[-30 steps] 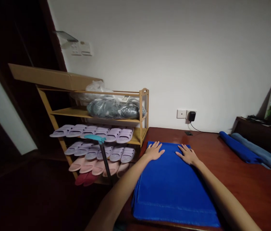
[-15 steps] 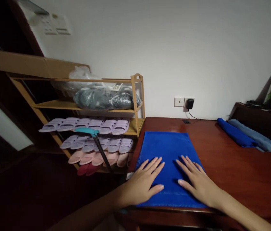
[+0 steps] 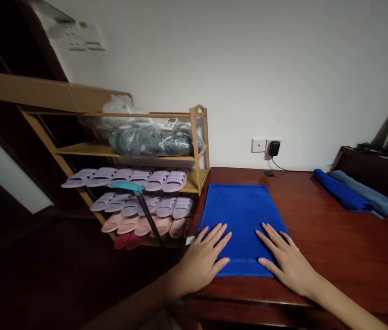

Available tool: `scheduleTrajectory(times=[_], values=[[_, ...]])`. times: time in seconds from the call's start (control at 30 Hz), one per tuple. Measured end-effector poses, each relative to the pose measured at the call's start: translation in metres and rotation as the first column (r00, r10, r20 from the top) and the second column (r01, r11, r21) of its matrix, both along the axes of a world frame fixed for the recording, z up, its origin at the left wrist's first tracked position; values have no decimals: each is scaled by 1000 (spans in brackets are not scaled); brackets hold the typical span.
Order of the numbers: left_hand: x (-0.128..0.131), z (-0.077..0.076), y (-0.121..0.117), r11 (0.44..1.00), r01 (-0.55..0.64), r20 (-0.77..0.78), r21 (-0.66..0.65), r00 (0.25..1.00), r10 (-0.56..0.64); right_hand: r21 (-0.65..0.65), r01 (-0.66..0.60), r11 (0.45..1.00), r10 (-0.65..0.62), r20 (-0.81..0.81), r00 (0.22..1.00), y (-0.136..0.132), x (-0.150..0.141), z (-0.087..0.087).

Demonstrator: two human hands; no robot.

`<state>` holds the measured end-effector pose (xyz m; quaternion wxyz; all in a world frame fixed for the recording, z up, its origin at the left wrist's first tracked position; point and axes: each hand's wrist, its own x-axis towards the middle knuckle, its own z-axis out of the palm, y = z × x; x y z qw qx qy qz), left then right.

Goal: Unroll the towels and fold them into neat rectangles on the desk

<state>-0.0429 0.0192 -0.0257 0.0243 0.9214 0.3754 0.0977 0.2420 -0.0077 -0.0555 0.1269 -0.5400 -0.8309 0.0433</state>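
A folded blue towel [image 3: 240, 211] lies flat on the reddish-brown wooden table [image 3: 338, 247], its stitched hem towards me. My left hand [image 3: 204, 256] rests palm down on the towel's near left part, fingers spread. On the near right part lies my right hand [image 3: 285, 256], also flat with the fingers apart. Bare cloth shows between the two hands. The towel's near edge sits a little back from the table's front edge.
Left of the table stands a wooden shoe rack [image 3: 199, 151] with several rows of slippers [image 3: 175, 179] and a plastic-wrapped bundle [image 3: 152, 137]. A teal-topped pole [image 3: 146, 206] leans before it. Rolled blue cloth [image 3: 341, 192] and a black plug [image 3: 274, 148] are at the back.
Both hands have drawn back from the towel's far end to its near part. Over the last half second the towel's near edge has moved away from the table's front edge. The view has shifted.
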Motion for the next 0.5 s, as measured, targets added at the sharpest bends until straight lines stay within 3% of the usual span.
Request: scheduleTrajectory(times=[0.13, 0.27, 0.4, 0.5], values=[[-11, 3, -27, 995, 89, 6, -43, 996, -89, -48, -28, 998, 28, 6, 1000, -34, -1, 1], [-28, -1, -48, 992, 87, 34, -88, 996, -84, -99, -8, 995, 11, 29, 1000, -62, 10, -15], [-37, -9, -56, 994, 57, 48, -94, 997, -53, -59, 36, 998, -35, 16, 999, -68, 24, -36], [-35, -14, -51, 999, 36, 62, -37, 997, -34, -63, 18, 998, -18, 8, 1000, -63, 27, -36]])
